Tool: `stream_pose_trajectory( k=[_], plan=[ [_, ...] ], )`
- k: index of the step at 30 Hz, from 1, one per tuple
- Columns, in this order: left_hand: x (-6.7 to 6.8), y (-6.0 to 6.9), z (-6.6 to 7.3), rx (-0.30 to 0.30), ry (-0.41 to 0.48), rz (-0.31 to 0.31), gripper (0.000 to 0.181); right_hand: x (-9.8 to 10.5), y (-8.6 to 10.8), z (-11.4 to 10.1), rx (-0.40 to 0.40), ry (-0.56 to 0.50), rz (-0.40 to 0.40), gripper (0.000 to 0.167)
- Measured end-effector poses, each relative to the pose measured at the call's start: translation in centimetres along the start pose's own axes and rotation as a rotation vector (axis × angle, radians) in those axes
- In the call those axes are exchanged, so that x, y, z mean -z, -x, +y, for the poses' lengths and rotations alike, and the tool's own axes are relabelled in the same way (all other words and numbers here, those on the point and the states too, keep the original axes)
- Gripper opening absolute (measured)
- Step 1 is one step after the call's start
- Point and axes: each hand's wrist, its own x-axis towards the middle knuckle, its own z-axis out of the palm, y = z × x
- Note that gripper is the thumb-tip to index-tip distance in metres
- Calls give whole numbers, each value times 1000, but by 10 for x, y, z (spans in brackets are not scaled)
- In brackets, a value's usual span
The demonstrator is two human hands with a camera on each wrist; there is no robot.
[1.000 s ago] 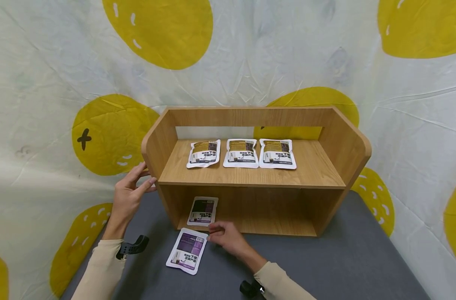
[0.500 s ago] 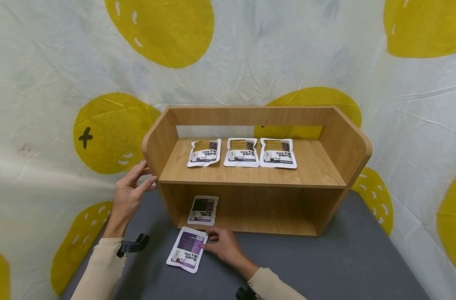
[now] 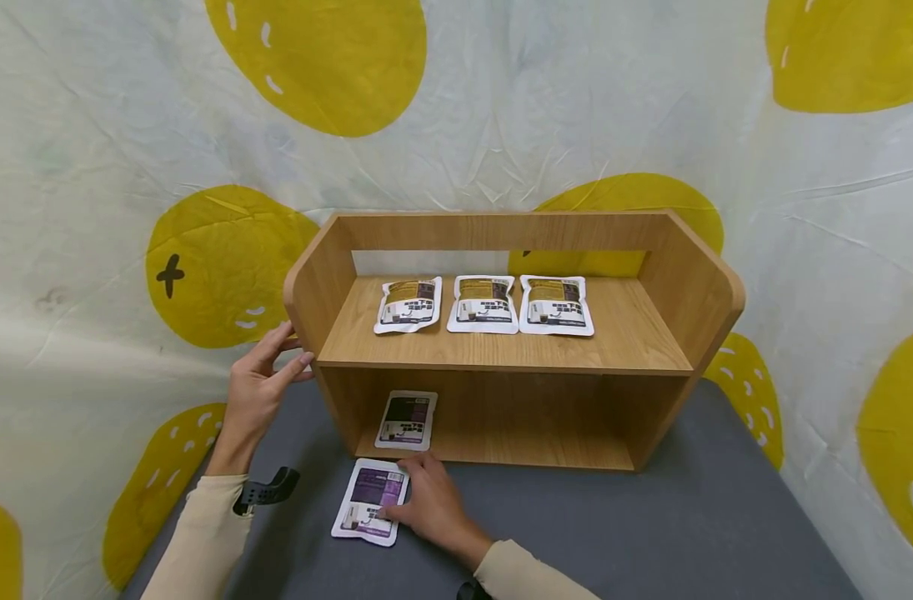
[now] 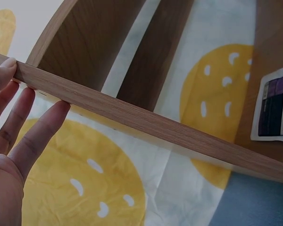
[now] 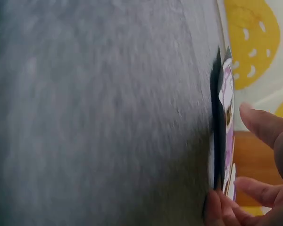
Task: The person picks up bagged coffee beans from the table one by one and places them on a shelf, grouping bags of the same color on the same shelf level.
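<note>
My left hand touches the left side panel of the wooden shelf. In the left wrist view, its fingers lie fairly straight against the panel's outer side, thumb at the front edge. Below the shelf, a white-edged pouch with a purple label lies on the grey tabletop. My right hand is at that pouch's right side, fingertips by its far right corner. The right wrist view shows a gap between the thumb and the pouch's face, while fingers touch its near edge.
On the upper board lie three pouches with gold-and-dark labels: left, middle and right. A pouch with a dark label lies at the left of the lower compartment. Behind hangs a white cloth with yellow shapes.
My right hand has moved left and toward me, its thumb now over the purple-labelled pouch. The pouch's top right corner has shifted slightly left. My left hand stays at the panel.
</note>
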Motion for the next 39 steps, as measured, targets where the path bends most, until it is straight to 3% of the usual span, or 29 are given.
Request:
stream_pose_trajectory(
  k=[4, 7, 13, 19, 22, 27, 32, 36, 39],
  plan=[
    [0, 0, 0, -1, 1, 1, 67, -6, 2, -6, -29, 38, -16, 80],
    [1, 0, 0, -1, 6, -4, 66, -10, 2, -7, -33, -11, -17, 83],
    [2, -1, -1, -4, 43, -15, 65, -12, 0, -6, -57, -278, -13, 86],
    [4, -2, -3, -5, 61, -34, 64, -10, 1, -4, -125, -602, -72, 78],
    [5, -3, -4, -2, 73, -41, 64, -9, 0, -4, -121, -681, -103, 77],
    [5, -2, -5, 1, 78, -44, 63, -5, 1, -3, -103, -738, -141, 68],
    [5, -1, -5, -2, 67, -41, 64, -4, 1, 1, -45, -741, -156, 38],
    [4, -1, -5, 1, 53, -36, 64, -2, 1, 2, -72, -713, -154, 17],
    [4, -2, -4, 5, 45, -32, 64, 1, 0, 2, -106, -708, -148, 14]
  ],
)
